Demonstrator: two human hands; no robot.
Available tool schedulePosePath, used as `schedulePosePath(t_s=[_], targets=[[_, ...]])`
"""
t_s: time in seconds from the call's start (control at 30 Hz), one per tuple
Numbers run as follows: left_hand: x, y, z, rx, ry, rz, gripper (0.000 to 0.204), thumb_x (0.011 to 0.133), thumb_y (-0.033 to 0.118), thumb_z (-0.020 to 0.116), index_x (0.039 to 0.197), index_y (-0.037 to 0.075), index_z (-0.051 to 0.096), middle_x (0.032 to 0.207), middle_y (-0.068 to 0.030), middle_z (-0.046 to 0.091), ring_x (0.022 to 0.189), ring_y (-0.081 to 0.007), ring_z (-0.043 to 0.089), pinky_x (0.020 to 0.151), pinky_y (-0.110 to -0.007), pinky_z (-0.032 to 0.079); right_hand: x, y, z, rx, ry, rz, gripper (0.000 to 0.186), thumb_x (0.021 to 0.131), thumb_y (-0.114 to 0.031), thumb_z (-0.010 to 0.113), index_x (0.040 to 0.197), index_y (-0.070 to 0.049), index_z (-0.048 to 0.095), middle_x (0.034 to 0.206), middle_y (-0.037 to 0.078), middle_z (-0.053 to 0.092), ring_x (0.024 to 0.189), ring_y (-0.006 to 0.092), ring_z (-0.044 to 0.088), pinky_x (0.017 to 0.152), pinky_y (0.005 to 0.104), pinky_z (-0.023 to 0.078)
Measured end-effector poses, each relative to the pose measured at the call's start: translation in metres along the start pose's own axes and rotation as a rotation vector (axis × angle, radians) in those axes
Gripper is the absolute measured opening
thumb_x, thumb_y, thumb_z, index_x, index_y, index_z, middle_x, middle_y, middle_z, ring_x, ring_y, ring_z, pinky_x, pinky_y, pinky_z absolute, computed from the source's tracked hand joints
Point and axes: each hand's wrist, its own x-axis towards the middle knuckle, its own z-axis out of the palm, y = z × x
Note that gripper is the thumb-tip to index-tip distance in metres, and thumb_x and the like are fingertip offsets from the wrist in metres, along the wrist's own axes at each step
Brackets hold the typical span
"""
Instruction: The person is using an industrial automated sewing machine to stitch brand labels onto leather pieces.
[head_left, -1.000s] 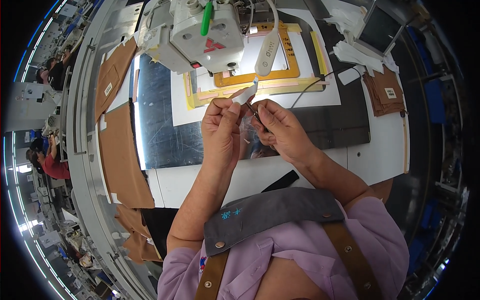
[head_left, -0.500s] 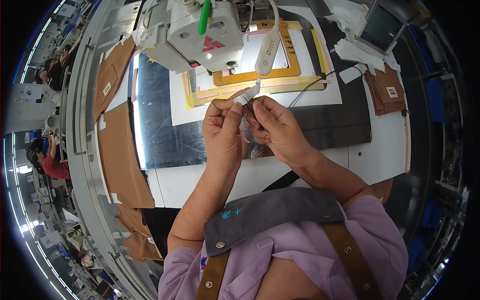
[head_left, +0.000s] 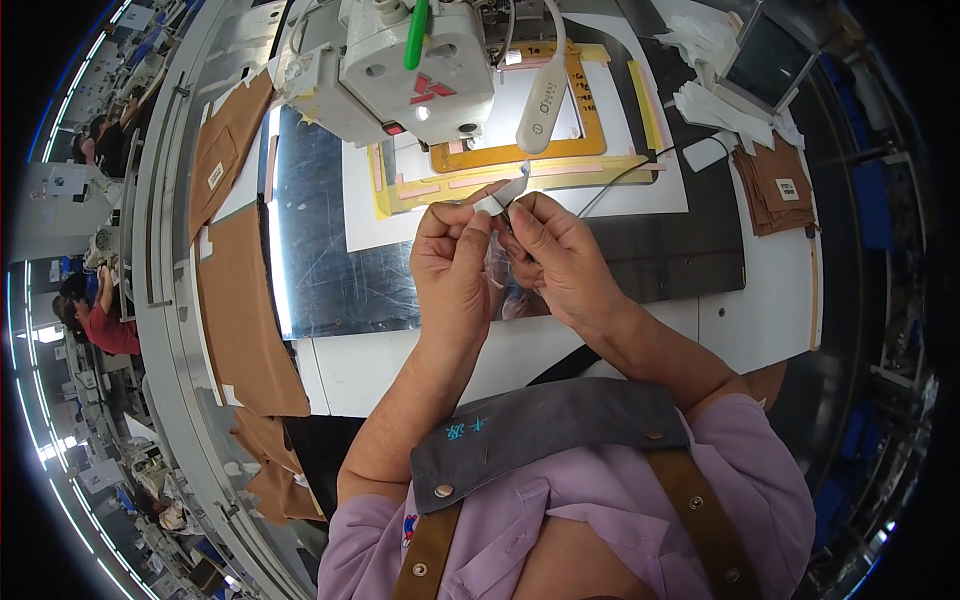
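Over the near edge of the metal plate (head_left: 360, 285), both hands are close together. My left hand (head_left: 450, 260) is closed, with thumb and forefinger pinching a small white strip (head_left: 514, 189) whose free end points up and away. Beside it, my right hand (head_left: 567, 257) is also closed, its thumb and fingertips touching the near end of the strip. A slim dark piece shows between the right fingers, too small and covered to name. Some thin, pale material hangs below the fingertips. Just beyond the hands lies an orange-yellow frame (head_left: 487, 157) on a white sheet.
A large sewing machine head (head_left: 420, 90) with a green lever stands at the back, a white lamp (head_left: 541, 108) beside it. Brown fabric pieces (head_left: 243, 315) lie at the left. A brown fabric stack (head_left: 775, 195) and a screen (head_left: 768, 62) are at the right.
Both hands stay together. The white strip has shifted slightly right and its free end now bends upward more. My left fingertips have moved a little nearer the right ones.
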Motion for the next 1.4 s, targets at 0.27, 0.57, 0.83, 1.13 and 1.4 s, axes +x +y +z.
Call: schedulePosePath(t_s=[0.27,0.57,0.83,1.13,1.4], targets=[[-0.001,-0.004,-0.002,-0.016,0.018,0.019,0.005,0.102,0.005,0.062,0.104,0.009,0.06,0.107,-0.0073,0.07,0.097,-0.0184,0.07,0.098,-0.034,0.051,0.0,0.002,0.0,-0.039,0.057,0.02,0.024,0.108,-0.031,0.058,0.103,-0.007,0.06,0.078,-0.006,0.049,0.057,-0.0002,0.032,0.051,0.019,0.025],[0.0,0.007,0.007,-0.045,0.066,-0.081,0.007,0.104,0.019,0.059,0.104,0.012,0.06,0.125,-0.0143,0.07,0.112,-0.0191,0.067,0.104,-0.037,0.049,-0.003,-0.006,-0.007,-0.116,-0.022,0.072,0.027,0.108,-0.029,0.057,0.12,-0.006,0.063,0.082,-0.007,0.054,0.062,-0.0012,0.037,0.055,0.0178,0.03],[0.005,0.012,-0.002,-0.071,0.109,-0.138,0.007,0.103,0.019,0.061,0.103,0.013,0.059,0.127,-0.0129,0.068,0.117,-0.0193,0.065,0.104,-0.036,0.05,0.002,-0.006,-0.016,-0.425,0.002,0.046,0.028,0.107,-0.026,0.059,0.123,-0.003,0.06,0.094,0.0,0.065,0.079,0.0032,0.056,0.069,0.0231,0.046],[0.008,0.054,-0.011,0.256,0.04,0.113,0.007,0.1,0.009,0.064,0.104,0.008,0.06,0.125,-0.0167,0.069,0.096,-0.0119,0.065,0.083,-0.027,0.05,0.011,-0.026,-0.007,-0.749,-0.095,-0.017,0.029,0.103,-0.023,0.067,0.12,-0.004,0.054,0.082,0.005,0.064,0.078,0.0101,0.061,0.069,0.0265,0.049],[0.024,0.084,-0.021,0.294,0.019,-0.264,0.008,0.097,0.009,0.067,0.104,0.01,0.064,0.13,-0.0143,0.067,0.107,-0.0178,0.069,0.095,-0.031,0.05,0.018,-0.031,0.001,-0.955,-0.245,-0.133,0.05,0.098,-0.023,0.071,0.136,-0.006,0.043,0.079,0.012,0.067,0.073,0.0205,0.069,0.069,0.0323,0.053]])
